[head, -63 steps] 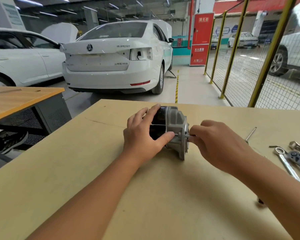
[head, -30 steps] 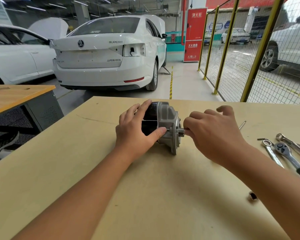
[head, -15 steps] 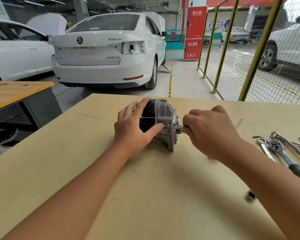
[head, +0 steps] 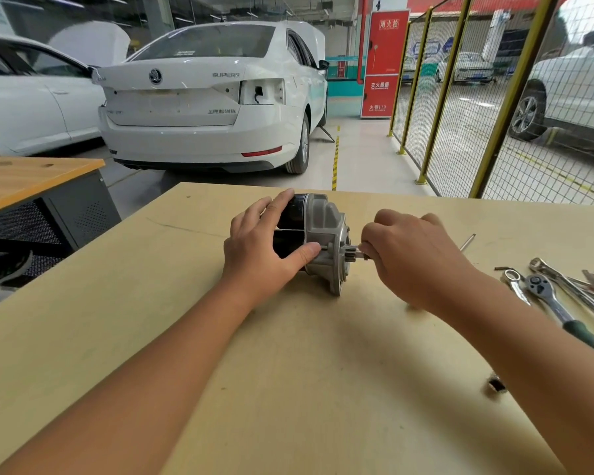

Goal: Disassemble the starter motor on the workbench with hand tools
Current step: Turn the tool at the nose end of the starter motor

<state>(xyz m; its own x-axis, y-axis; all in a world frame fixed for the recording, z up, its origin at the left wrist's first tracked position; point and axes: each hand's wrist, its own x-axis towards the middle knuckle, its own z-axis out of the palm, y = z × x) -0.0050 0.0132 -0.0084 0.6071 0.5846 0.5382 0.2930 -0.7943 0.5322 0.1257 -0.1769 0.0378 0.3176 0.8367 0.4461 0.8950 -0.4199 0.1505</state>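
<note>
Hands work a black-and-silver metal starter motor on a pale plywood workbench: left hand grips its body, right hand pinches a thin metal tool at its shaft.

Bare workbench lies open before the starter motor; loose wrenches crowd the right edge.

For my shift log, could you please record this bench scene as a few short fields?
Workpiece: black-and-silver metal starter motor, lying on its side on the pale wooden workbench
Left hand: grips the motor's black body
Right hand: pinches a thin metal part at the motor's shaft end
Idle tools: green-handled steel ratchet, silver wrenches, at right
</note>
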